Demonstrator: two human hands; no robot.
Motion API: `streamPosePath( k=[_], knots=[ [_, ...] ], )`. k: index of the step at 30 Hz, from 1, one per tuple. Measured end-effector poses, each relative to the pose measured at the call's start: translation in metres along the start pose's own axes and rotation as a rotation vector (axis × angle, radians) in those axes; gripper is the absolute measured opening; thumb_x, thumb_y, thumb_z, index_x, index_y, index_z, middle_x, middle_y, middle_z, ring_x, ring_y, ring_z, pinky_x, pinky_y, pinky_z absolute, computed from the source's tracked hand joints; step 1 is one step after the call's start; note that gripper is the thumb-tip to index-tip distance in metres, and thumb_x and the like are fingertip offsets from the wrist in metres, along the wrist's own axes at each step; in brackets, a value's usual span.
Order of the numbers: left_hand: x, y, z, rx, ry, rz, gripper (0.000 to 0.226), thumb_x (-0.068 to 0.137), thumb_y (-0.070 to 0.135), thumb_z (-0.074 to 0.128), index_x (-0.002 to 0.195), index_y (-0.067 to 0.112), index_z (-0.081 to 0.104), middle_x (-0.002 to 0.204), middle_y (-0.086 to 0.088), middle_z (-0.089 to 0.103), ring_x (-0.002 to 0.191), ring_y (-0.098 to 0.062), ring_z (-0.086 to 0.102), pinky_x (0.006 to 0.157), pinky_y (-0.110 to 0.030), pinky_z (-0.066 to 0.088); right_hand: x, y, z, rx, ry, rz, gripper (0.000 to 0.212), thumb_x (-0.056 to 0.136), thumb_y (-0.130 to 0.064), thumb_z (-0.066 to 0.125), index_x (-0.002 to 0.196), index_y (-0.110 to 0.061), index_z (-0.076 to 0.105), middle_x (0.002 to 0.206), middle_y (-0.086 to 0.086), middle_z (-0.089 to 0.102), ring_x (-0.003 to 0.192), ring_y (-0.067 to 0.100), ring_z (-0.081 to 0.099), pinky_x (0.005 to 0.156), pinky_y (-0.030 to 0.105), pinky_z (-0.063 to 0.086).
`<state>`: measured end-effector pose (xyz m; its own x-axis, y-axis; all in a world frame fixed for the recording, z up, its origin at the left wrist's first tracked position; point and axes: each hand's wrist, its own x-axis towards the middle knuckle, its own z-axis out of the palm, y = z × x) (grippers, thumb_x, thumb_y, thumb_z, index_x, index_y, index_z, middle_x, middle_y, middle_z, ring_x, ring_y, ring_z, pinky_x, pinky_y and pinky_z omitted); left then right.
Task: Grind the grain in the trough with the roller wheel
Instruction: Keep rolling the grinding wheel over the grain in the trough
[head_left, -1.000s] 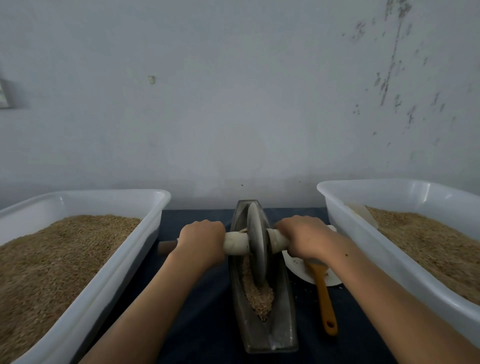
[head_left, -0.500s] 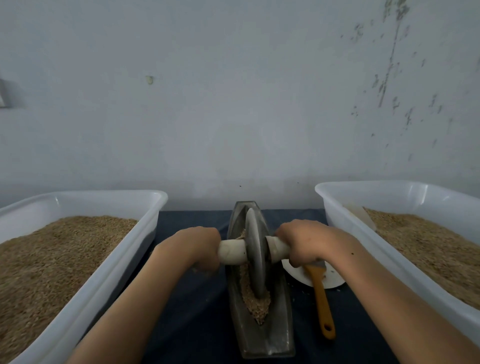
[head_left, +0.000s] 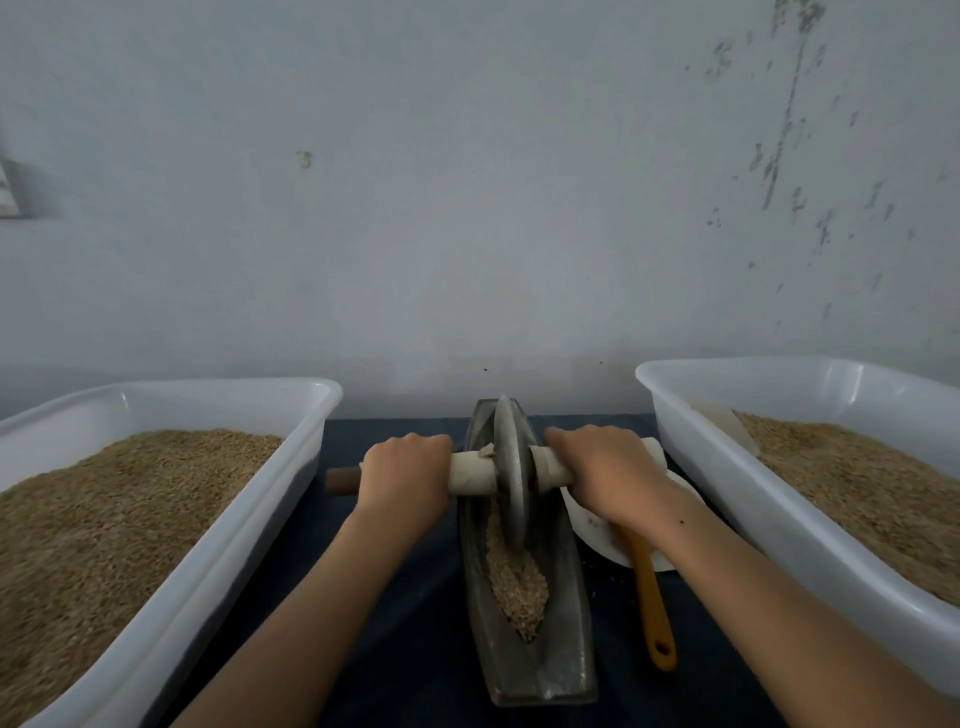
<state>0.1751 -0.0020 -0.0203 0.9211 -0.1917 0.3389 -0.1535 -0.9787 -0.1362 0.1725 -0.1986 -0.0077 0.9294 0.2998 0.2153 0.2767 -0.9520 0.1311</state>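
gripping the pale axle (head_left: 470, 472) of the roller wheel (head_left: 510, 475), the left hand (head_left: 405, 475) has its fingers curled tight round the stick on the 9 o'clock side of the wheel. the right hand (head_left: 605, 475) has its fingers curled round the same stick on the 3 o'clock side. each hand's grip is closed on the axle, with no gap showing. a dark brown end of the stick pokes out past the left hand.

the wheel stands upright on its edge in the grey trough (head_left: 524, 597), up toward the 12 o'clock end of it. the trough is long and thin and runs from 12 o'clock to 6 o'clock in the middle of the dark blue bench (head_left: 405, 597). the grain (head_left: 517, 577) lies in the groove of the trough, on the 6 o'clock side of the wheel, touching the wheel's bottom edge.

a white plate (head_left: 592, 525) sits just beside the trough at 3 o'clock, partly under the right wrist. an orange brush handle (head_left: 652, 608) rests on the plate and points to 6 o'clock.

a big white tub (head_left: 249, 525) full of brown grain sits at 9 o'clock, and a second white tub (head_left: 748, 499) of grain sits at 3 o'clock. a pale wall (head_left: 467, 208) with dark marks is behind it all.
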Motion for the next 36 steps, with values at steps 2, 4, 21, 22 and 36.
streamPosePath(
  k=[2, 4, 21, 22, 36],
  knots=[
    [0.004, -0.003, -0.004, 0.012, -0.104, 0.023, 0.028, 0.085, 0.025, 0.06, 0.112, 0.02, 0.055, 0.104, -0.001, 0.062, 0.093, -0.02, 0.059, 0.076, -0.032, 0.043, 0.0, 0.001, -0.007, -0.016, -0.127, -0.012, 0.027, 0.086, -0.008, 0.056, 0.11, -0.019, 0.05, 0.103, 0.005, 0.06, 0.09, 0.023, 0.058, 0.068, 0.03, 0.037],
    [0.005, -0.006, -0.009, -0.005, -0.226, 0.04, 0.033, 0.081, 0.027, 0.065, 0.112, 0.02, 0.057, 0.095, 0.002, 0.06, 0.085, -0.017, 0.056, 0.071, -0.03, 0.041, -0.001, 0.001, -0.014, -0.002, -0.255, -0.032, 0.03, 0.084, -0.009, 0.058, 0.113, -0.017, 0.052, 0.103, 0.005, 0.06, 0.088, 0.022, 0.058, 0.065, 0.029, 0.039],
    [0.003, -0.001, -0.006, 0.009, -0.1, 0.006, 0.026, 0.085, 0.028, 0.06, 0.109, 0.019, 0.056, 0.1, 0.0, 0.061, 0.088, -0.018, 0.057, 0.069, -0.029, 0.037, -0.002, -0.002, 0.0, -0.017, 0.03, -0.028, 0.024, 0.088, -0.009, 0.053, 0.108, -0.019, 0.045, 0.092, 0.002, 0.056, 0.082, 0.022, 0.054, 0.066, 0.031, 0.033],
    [0.003, -0.002, -0.008, 0.008, -0.146, 0.016, 0.028, 0.084, 0.029, 0.061, 0.109, 0.018, 0.056, 0.097, 0.0, 0.061, 0.084, -0.017, 0.055, 0.069, -0.029, 0.038, -0.002, -0.001, -0.003, -0.007, -0.026, -0.028, 0.025, 0.086, -0.008, 0.055, 0.107, -0.019, 0.048, 0.094, 0.002, 0.058, 0.083, 0.021, 0.055, 0.066, 0.031, 0.035],
    [0.001, 0.003, -0.012, 0.006, -0.169, -0.033, 0.024, 0.084, 0.026, 0.061, 0.106, 0.018, 0.056, 0.091, 0.001, 0.058, 0.078, -0.016, 0.051, 0.068, -0.03, 0.038, -0.002, -0.006, -0.005, 0.01, -0.063, 0.032, 0.027, 0.086, -0.009, 0.052, 0.111, -0.019, 0.052, 0.105, 0.005, 0.061, 0.095, 0.026, 0.059, 0.068, 0.031, 0.034]
  ],
)
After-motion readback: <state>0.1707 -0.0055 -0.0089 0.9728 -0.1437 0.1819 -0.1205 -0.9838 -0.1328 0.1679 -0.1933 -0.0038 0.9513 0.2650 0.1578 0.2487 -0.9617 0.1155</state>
